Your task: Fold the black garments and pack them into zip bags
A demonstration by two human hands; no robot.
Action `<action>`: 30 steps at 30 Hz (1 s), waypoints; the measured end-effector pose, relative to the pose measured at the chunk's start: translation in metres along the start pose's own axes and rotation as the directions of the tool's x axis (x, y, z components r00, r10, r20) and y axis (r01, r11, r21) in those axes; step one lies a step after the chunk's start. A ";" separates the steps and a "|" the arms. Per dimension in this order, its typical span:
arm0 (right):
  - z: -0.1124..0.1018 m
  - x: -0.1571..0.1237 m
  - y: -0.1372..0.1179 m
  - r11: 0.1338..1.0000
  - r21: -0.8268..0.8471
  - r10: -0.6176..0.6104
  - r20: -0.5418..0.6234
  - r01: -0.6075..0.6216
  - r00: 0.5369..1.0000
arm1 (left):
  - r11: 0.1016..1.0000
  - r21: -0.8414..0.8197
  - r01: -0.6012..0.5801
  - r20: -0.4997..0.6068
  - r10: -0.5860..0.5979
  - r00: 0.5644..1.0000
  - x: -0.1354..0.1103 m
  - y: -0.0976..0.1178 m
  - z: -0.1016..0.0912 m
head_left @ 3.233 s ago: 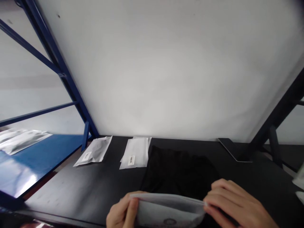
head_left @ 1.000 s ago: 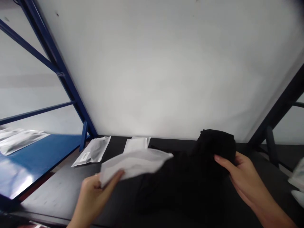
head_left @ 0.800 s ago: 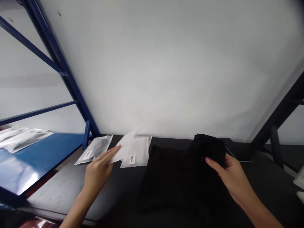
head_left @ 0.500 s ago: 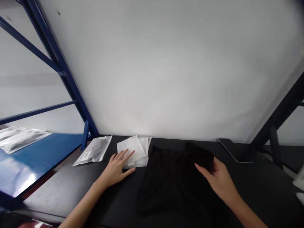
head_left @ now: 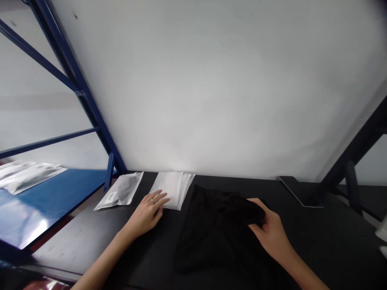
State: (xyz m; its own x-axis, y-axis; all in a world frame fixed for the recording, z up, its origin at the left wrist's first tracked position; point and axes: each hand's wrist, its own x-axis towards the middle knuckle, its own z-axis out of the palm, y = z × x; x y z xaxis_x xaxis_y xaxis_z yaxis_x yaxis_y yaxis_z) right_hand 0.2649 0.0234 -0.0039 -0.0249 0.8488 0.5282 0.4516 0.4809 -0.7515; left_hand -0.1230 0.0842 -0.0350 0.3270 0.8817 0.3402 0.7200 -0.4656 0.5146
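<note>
My left hand [head_left: 151, 207] rests on the near left part of a small stack of white plastic bags [head_left: 171, 186], its fingers stretched over the top one and its thumb by the near edge. My right hand [head_left: 267, 225] is closed around a bunched upper right part of a black garment [head_left: 211, 237], thumb below and fingers above. The rest of that garment lies spread on the black table [head_left: 139, 257]; its near end blends into the dark surface. Left of the stack lies a filled, frosted bag [head_left: 121, 190] with a white label.
At the back right, a dark flat object with a pale edge [head_left: 299, 193] lies on the table. Blue metal frame bars [head_left: 81, 94] rise at left. Beyond them, several filled bags [head_left: 33, 177] lie on a blue table [head_left: 57, 197]. A white wall [head_left: 226, 88] stands behind.
The top white bag has turned and now lines up with the stack. My left hand's fingers have drawn together. My right hand has moved left, folding the garment's upper right part inward.
</note>
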 end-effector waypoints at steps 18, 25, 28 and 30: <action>0.020 -0.008 -0.012 0.925 -0.131 -0.309 0.289 0.357 0.906 | -0.313 -0.755 0.577 0.654 -0.428 0.623 0.009 0.167 0.075; 0.031 -0.007 -0.038 0.970 0.079 0.191 0.347 -0.232 0.918 | -0.144 -0.831 0.537 0.532 -0.484 0.694 -0.002 0.166 0.073; 0.040 -0.005 -0.034 0.928 0.142 0.287 0.318 -0.344 0.904 | -0.166 -0.804 0.571 0.569 -0.495 0.657 -0.002 0.162 0.070; 0.043 -0.005 -0.023 0.906 0.177 0.333 0.265 -0.385 0.905 | -0.257 -0.746 0.615 0.643 -0.516 0.566 0.000 0.156 0.066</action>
State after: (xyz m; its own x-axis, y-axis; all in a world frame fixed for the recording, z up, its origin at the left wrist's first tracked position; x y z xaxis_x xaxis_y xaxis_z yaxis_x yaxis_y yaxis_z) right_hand 0.2159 0.0178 -0.0058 -0.1080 0.9865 0.1229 0.2609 0.1474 -0.9540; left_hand 0.0297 0.0168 -0.0073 0.2076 0.7882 -0.5793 -0.4404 0.6041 0.6642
